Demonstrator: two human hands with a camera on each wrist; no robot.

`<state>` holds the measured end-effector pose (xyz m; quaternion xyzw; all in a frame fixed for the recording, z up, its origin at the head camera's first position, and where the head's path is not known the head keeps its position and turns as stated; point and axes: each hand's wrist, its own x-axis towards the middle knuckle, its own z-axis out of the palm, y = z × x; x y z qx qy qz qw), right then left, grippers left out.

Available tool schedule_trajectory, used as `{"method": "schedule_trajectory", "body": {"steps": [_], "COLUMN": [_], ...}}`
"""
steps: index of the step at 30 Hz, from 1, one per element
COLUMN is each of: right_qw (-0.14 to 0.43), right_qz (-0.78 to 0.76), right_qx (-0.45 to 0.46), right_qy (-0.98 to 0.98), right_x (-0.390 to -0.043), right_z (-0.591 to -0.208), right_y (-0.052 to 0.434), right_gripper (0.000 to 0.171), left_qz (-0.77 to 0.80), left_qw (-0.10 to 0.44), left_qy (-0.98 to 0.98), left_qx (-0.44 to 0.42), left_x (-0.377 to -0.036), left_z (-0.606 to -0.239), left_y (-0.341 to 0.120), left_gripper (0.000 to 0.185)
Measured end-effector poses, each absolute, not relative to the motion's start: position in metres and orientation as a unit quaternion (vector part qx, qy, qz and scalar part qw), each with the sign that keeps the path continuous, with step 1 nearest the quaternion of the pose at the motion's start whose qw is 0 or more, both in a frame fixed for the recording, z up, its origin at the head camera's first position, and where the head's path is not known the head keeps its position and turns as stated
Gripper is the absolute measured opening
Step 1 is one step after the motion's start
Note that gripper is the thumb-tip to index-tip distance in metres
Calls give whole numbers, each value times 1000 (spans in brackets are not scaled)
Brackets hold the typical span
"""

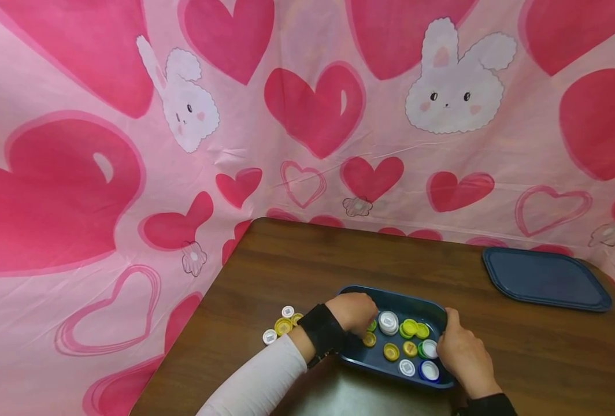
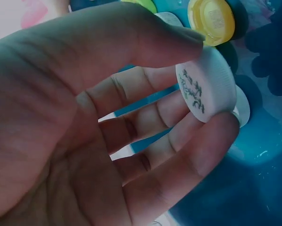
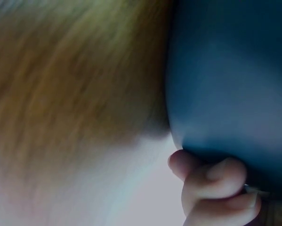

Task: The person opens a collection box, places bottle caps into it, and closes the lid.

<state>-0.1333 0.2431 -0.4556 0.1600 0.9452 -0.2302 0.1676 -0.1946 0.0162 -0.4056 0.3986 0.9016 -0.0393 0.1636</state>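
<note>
My left hand (image 1: 351, 312) reaches into the left part of a dark blue plastic container (image 1: 377, 367). In the left wrist view its thumb and fingers pinch a white bottle cap (image 2: 209, 87) by the edge, with handwritten marks on its face. The hand hides this cap in the head view. Around it in the container lie a stack of white caps (image 1: 388, 322), yellow-green caps (image 1: 410, 328), yellow caps (image 1: 391, 352) and a white cap with a blue rim (image 1: 429, 371). My right hand (image 1: 466, 353) grips the container's right end, fingers curled beneath in the right wrist view.
Left of the container, a loose group of yellow bottle caps (image 1: 283, 327) and white bottle caps (image 1: 269, 337) lies on the wooden table (image 1: 297, 254). A flat dark blue lid (image 1: 547, 280) lies at the back right. A pink cloth (image 1: 328, 190) with hearts and rabbits hangs behind the table.
</note>
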Motion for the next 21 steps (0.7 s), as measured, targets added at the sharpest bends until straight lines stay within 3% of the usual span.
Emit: {"method": "schedule_trajectory", "body": {"steps": [11,21], "right_qw": [158,158], "right_qz": [-229,-232], "right_qx": [152,153], "right_qy": [948,948], "right_x": [-133,-132], "right_z": [-455,-455], "right_y": [244,245], "right_gripper": [61,61], "left_qz": [-50,-32], "left_qw": [181,150], "left_qy": [907,911], "left_qx": [376,382], "left_x": [-197,-199], "left_z": [-410,-396], "left_y": [22,11], "left_gripper": [14,4]}}
